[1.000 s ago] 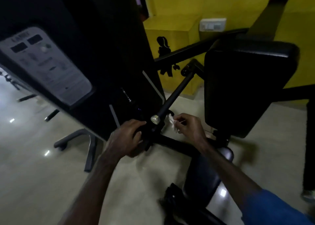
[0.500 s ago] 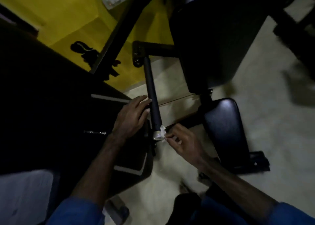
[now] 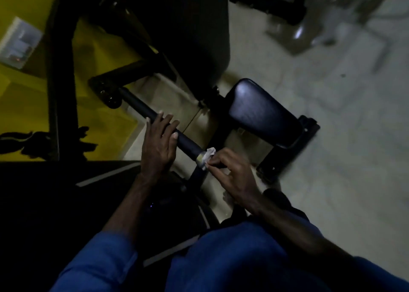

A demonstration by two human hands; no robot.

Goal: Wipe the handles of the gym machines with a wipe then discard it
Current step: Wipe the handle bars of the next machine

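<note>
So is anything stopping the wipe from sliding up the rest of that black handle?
Yes. The wipe, pinched by the right hand, sits at the handle's silver end. The left hand rests across the handle further up, right in the wipe's path.

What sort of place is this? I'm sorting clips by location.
Most likely a gym: a black padded seat below a backrest pad, and a machine handle that the left hand rests on while the right hand presses a wipe to its end.

Black handle [image 3: 155, 119], white wipe [image 3: 209, 153], yellow wall [image 3: 104, 55], blue sleeves [image 3: 101, 263]
</note>
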